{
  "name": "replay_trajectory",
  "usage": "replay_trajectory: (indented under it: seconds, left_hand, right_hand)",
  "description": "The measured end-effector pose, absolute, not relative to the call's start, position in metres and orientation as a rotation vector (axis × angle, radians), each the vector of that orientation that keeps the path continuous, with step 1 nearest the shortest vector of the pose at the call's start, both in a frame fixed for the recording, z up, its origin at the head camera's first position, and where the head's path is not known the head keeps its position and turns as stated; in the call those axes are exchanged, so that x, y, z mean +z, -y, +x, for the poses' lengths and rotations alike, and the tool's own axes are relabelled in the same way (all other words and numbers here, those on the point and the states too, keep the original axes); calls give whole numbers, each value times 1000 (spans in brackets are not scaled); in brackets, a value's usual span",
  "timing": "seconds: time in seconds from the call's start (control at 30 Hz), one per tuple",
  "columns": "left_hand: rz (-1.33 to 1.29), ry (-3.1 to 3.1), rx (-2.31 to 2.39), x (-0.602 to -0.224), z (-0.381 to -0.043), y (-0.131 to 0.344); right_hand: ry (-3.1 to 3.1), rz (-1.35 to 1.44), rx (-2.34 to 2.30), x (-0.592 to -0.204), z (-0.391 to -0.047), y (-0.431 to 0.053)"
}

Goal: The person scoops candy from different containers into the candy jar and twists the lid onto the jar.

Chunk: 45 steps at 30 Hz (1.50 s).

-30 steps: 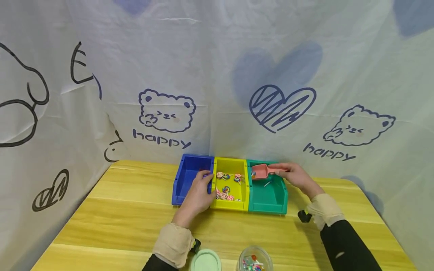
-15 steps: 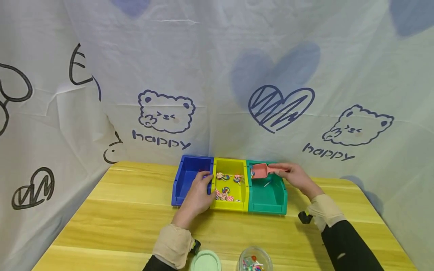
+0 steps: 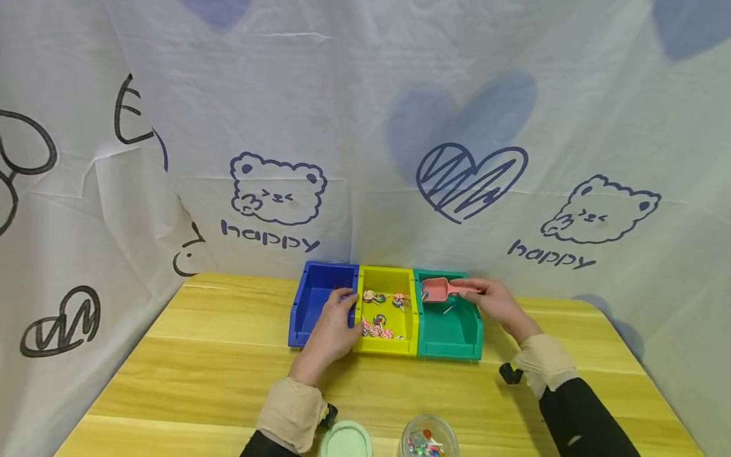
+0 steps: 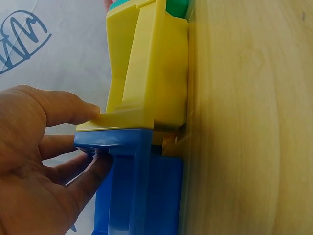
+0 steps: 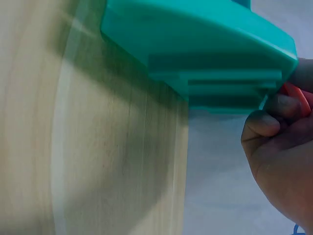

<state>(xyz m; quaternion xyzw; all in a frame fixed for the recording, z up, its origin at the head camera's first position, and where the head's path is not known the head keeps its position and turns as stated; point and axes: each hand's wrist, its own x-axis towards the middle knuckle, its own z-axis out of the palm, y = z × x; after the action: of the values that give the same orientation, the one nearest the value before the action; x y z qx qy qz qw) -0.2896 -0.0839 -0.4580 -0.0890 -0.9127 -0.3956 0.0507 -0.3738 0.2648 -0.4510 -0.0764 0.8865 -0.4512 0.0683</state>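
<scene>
Three joined storage bins stand in a row: a blue bin (image 3: 328, 282), a yellow bin (image 3: 394, 346) and a green bin (image 3: 448, 349). My left hand (image 3: 334, 327) grips the adjoining walls of the blue and yellow bins, thumb on the yellow side and fingers inside the blue in the left wrist view. My right hand (image 3: 493, 299) pinches the handle of a pink scoop (image 3: 436, 290), held in the back of the green bin. A small colourful lollipop (image 3: 424, 292) shows at the scoop's left edge. Several mini lollipops (image 3: 378, 328) lie in the yellow bin.
Near the table's front stand a clear jar (image 3: 407, 438) with small lollipops inside and a pale green round lid (image 3: 346, 441). A white stick (image 3: 449, 309) lies in the green bin. Behind the bins hangs a white printed curtain (image 3: 365, 228).
The head view has shifted slightly. Both hands, the scoop and the bins keep nearly the same places.
</scene>
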Motion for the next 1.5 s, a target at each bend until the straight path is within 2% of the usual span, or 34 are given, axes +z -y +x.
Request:
replay_trajectory:
  seconds: [0.4,1.5]
  left_hand:
    - [-266,2782,-1210,-456,-290,81]
    - [-282,2768,-1200,-460,-291,83]
  right_hand:
    - [-2854,-409,-1114,-447,-374,-256]
    - [-2274,-183,-1869,-470,-361,-296]
